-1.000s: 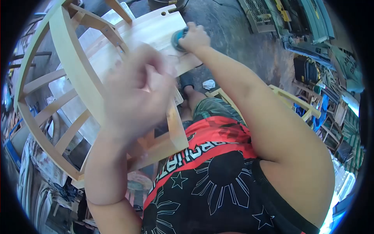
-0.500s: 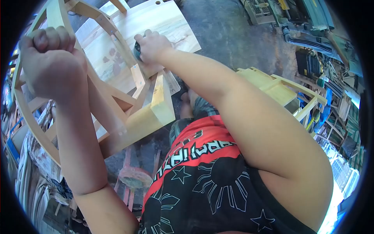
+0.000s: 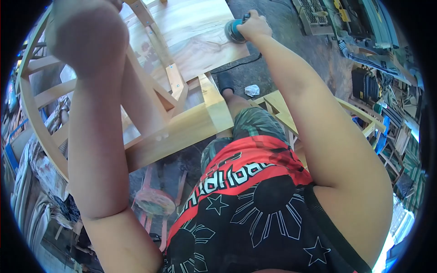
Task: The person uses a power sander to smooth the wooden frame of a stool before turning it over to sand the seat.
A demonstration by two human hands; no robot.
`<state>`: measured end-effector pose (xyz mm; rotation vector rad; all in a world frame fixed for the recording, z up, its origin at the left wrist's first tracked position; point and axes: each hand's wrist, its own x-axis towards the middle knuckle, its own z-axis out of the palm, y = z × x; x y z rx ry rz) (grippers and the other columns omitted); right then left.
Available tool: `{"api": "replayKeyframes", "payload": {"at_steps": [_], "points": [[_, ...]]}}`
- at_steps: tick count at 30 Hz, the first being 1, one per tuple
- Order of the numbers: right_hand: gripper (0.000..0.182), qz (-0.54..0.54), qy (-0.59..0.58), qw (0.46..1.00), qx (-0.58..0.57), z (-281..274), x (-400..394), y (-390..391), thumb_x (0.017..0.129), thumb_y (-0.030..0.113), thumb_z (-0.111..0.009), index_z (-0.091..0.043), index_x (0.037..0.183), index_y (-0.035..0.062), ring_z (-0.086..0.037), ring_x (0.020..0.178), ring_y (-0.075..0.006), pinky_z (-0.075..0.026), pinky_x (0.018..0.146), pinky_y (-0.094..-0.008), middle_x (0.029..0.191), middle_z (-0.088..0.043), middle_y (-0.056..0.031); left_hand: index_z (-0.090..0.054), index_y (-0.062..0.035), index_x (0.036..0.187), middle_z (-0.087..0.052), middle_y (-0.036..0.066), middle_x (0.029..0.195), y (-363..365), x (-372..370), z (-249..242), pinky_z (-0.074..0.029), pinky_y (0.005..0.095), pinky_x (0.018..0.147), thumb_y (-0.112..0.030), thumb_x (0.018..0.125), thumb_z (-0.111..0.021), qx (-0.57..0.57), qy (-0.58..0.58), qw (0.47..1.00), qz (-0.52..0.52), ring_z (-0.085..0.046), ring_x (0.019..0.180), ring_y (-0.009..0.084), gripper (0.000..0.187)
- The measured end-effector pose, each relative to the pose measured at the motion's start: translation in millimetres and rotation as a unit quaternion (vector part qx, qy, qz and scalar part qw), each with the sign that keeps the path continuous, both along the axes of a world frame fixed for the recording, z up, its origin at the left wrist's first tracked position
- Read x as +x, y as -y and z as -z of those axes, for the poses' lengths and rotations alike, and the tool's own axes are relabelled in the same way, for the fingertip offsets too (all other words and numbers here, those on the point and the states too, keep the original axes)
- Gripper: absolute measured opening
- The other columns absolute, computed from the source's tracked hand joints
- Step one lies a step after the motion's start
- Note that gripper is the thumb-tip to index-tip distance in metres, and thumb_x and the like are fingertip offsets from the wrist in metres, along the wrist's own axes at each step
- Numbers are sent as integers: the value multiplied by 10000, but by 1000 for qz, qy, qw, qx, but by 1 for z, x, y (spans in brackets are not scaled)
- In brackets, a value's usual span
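My right hand (image 3: pixel 256 27) is closed round a teal power tool (image 3: pixel 236 31), whose round base lies at the right edge of a pale wooden board (image 3: pixel 200 27). My left hand (image 3: pixel 88 36) is raised close to the camera at the upper left, in front of a curved wooden frame (image 3: pixel 33 113). It looks closed; its fingers are mostly cut off by the top edge, and what they hold is hidden. Between my arms, a thick wooden beam (image 3: pixel 182 132) joins screwed wooden braces (image 3: pixel 175 82).
A dark cord trails over the floor near my foot (image 3: pixel 226 83) and a crumpled white scrap (image 3: pixel 251 90). A pink round stool (image 3: pixel 154 202) stands below the beam. Another wooden frame (image 3: pixel 359 113) is on the right, with clutter beyond. Cloths (image 3: pixel 38 168) hang at left.
My right hand has moved right with the tool, from beside the brace to the board's edge. My left hand appears higher and larger. The wooden frame has shifted right in view.
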<state>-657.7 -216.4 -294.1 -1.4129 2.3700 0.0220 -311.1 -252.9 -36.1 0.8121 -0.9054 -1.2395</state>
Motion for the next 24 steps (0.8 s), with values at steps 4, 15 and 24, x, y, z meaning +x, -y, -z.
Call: {"api": "replayKeyframes", "payload": {"at_steps": [4, 15, 24], "points": [[765, 6, 3, 1000, 11, -9, 21, -11, 885, 456, -718, -539, 1574, 177, -671, 1357, -439, -546, 1139, -506, 1480, -629, -252, -655, -14, 971, -646, 139, 851, 8, 23, -4, -507, 425, 744, -290, 1091, -613, -98, -26, 955, 278, -631, 811, 243, 304], [671, -263, 153, 953, -7, -41, 134, -51, 933, 535, -714, -589, 1509, 216, -665, 1322, -419, -574, 1073, -542, 1386, -641, -233, -403, -124, 757, -299, -18, 666, -16, -30, -18, -275, 340, 612, -229, 1182, -450, 14, 62, 995, -75, -249, 583, 149, 441], [683, -179, 98, 979, 11, -32, 73, -56, 863, 422, -731, -602, 1486, 172, -703, 1274, -434, -594, 1060, -530, 1372, -656, -254, -347, -126, 760, -235, -15, 672, -20, -29, -18, -262, 352, 640, -197, 1185, -406, 37, 84, 993, -74, -203, 612, 150, 435]]}}
